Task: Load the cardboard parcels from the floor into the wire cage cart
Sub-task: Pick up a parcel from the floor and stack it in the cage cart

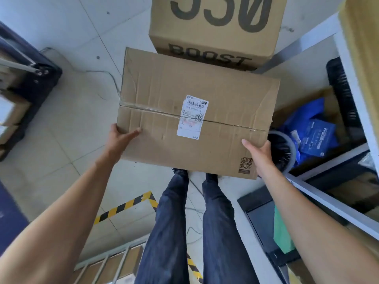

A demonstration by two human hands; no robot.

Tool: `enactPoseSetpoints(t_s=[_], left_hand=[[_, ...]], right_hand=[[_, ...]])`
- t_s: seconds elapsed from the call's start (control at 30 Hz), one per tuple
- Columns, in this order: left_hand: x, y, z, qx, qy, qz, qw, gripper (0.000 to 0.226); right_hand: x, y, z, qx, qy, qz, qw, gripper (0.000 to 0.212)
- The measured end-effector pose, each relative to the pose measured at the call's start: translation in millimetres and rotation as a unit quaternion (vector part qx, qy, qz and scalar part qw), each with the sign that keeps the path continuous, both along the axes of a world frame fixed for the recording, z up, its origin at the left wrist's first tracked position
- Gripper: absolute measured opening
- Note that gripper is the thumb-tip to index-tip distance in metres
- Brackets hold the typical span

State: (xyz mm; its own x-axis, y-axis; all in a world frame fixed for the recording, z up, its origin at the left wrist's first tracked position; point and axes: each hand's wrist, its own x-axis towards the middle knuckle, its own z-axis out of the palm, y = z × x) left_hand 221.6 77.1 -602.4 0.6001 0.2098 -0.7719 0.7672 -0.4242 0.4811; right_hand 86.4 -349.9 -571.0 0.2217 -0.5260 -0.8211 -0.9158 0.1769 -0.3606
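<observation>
A large flat cardboard parcel (215,111) with a white shipping label and taped seam is held up in front of me, above my legs. My left hand (121,136) grips its near-left edge, thumb on top. My right hand (258,152) grips the near-right edge, thumb lying on the top face. Beyond it on the floor stands a second cardboard parcel (215,27) printed with large dark numerals and "BOOST". White wire bars of the cage cart (106,263) show at the bottom left, with cardboard behind them.
A white shelf unit (328,193) on the right holds blue packets (315,136), a tape roll and a black crate. A dark trolley with boxes (26,78) stands at the left. Yellow-black hazard tape (127,206) marks the tiled floor, and a thin cable crosses it.
</observation>
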Motion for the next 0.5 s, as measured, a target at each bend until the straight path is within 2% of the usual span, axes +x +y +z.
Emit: enactPoseSetpoints(t_s=[0.1, 0.23, 0.37, 0.5], left_hand=[[-24.0, 1.0, 32.0, 0.019, -0.016, 0.016, 1.000, 0.065], [-81.4, 12.0, 104.3, 0.094, -0.012, 0.036, 0.995, 0.062], [-150.8, 25.7, 192.7, 0.138, -0.027, 0.086, 0.986, 0.079], [-235.0, 44.1, 282.7, 0.169, -0.040, 0.166, 0.971, 0.086]], right_hand=[[5.4, -5.3, 18.4, -0.036, -0.031, 0.059, 0.997, 0.070], [13.2, -10.7, 63.5, -0.042, -0.044, 0.191, 0.980, 0.096], [17.0, -2.2, 121.7, -0.038, -0.071, 0.303, 0.950, 0.093], [20.0, 29.8, 188.1, -0.023, -0.103, 0.395, 0.912, 0.113]])
